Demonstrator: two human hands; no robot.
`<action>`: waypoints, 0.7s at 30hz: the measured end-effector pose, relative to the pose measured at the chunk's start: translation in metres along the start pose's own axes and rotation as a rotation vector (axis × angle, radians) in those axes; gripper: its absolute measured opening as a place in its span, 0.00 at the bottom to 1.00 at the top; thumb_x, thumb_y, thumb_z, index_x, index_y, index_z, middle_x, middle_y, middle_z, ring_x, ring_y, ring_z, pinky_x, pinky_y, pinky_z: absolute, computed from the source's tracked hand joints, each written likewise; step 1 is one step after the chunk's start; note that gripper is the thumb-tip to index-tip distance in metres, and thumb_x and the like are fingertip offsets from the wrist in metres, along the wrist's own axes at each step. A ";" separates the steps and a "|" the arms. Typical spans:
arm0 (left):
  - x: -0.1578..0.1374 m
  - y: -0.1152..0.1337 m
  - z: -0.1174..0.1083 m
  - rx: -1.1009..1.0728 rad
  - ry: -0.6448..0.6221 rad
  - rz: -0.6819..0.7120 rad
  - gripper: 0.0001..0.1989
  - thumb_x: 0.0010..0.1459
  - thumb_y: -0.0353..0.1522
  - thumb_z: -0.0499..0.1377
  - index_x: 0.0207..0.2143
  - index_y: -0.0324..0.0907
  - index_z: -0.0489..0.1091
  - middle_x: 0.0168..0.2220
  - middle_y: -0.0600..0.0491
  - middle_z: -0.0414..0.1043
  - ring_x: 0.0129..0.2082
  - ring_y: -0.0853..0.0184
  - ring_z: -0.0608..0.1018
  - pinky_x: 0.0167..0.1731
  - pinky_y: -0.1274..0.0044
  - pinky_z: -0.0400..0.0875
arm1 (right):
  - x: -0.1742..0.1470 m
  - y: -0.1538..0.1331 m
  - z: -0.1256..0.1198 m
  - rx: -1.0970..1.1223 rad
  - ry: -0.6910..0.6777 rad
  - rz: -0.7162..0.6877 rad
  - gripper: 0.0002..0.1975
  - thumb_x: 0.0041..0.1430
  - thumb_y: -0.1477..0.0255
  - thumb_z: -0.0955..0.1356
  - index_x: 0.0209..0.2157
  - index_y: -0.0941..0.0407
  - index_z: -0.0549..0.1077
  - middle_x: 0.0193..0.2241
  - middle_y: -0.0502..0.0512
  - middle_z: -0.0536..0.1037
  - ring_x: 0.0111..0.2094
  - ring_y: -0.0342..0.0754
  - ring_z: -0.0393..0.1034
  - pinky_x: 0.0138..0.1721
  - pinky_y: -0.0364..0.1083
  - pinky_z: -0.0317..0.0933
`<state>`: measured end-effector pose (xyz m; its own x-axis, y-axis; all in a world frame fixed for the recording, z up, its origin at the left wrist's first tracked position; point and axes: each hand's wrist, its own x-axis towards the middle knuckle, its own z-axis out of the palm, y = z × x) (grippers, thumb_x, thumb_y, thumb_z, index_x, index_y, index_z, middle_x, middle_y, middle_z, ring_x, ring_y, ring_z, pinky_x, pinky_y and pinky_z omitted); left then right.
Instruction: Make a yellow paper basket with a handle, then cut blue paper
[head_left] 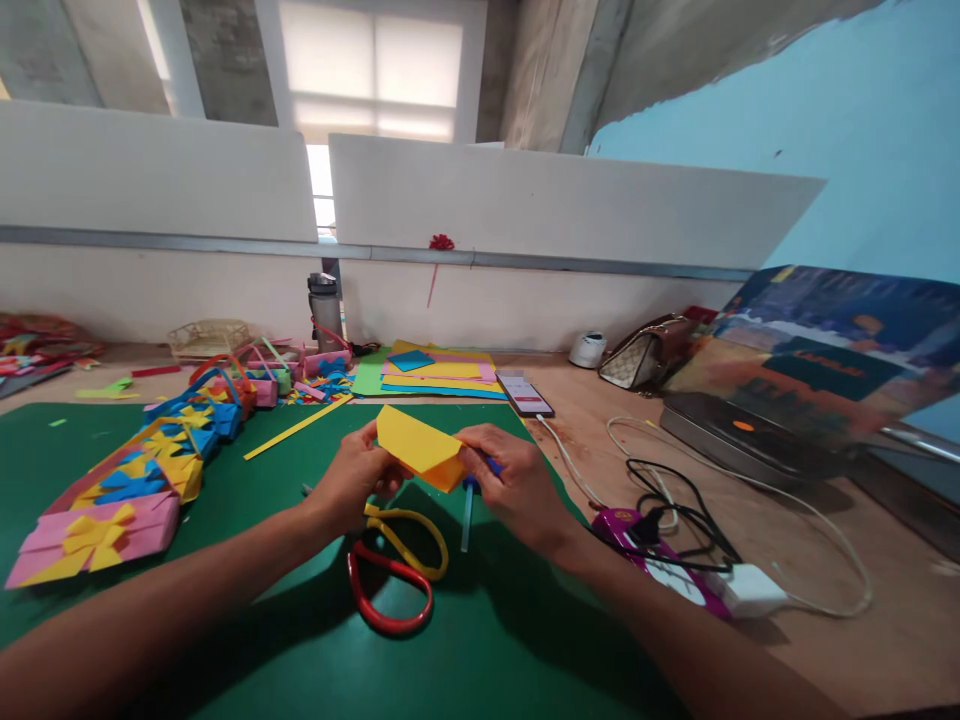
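A folded piece of yellow paper is held up above the green mat, its lower right side folded into a slanted, open-looking flap. My left hand pinches its left end, the thumb along the edge and fingers underneath. At the right end my right hand grips it between thumb and fingers. Below lies a pair of scissors with one red and one yellow handle; my left hand hides most of the blades. A translucent glue stick protrudes from a blue tool, probably a glue gun, mostly hidden behind my right hand.
Folded paper boxes with bows line the left of the green mat. Colored sheets, a phone and a bottle stand behind. To the right are a power strip, tangled cables and a handbag.
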<state>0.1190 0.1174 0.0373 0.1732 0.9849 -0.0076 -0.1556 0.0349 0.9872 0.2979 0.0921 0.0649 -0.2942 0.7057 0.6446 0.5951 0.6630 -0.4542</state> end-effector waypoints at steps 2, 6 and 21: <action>-0.005 0.003 0.001 0.003 -0.036 -0.011 0.11 0.43 0.30 0.57 0.33 0.39 0.64 0.16 0.59 0.68 0.13 0.77 0.65 0.15 0.85 0.57 | 0.002 0.002 -0.001 0.043 0.024 0.058 0.07 0.55 0.75 0.63 0.27 0.57 0.72 0.26 0.53 0.75 0.28 0.45 0.68 0.29 0.43 0.61; -0.011 0.010 0.000 0.021 -0.109 0.050 0.16 0.49 0.38 0.56 0.38 0.38 0.63 0.18 0.57 0.69 0.14 0.77 0.64 0.16 0.83 0.58 | 0.007 0.006 -0.005 0.225 0.038 0.271 0.11 0.56 0.69 0.63 0.23 0.58 0.71 0.20 0.49 0.70 0.22 0.42 0.63 0.22 0.41 0.56; -0.005 0.009 -0.008 0.143 0.110 0.327 0.22 0.53 0.46 0.52 0.43 0.40 0.68 0.32 0.54 0.68 0.31 0.70 0.70 0.25 0.81 0.66 | 0.009 0.013 -0.003 0.775 0.066 0.554 0.16 0.47 0.57 0.69 0.27 0.57 0.74 0.20 0.46 0.69 0.20 0.38 0.61 0.23 0.39 0.57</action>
<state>0.1085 0.1140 0.0447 0.0298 0.9526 0.3029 -0.0467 -0.3013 0.9524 0.3048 0.1067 0.0667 -0.0627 0.9692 0.2382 -0.0309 0.2366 -0.9711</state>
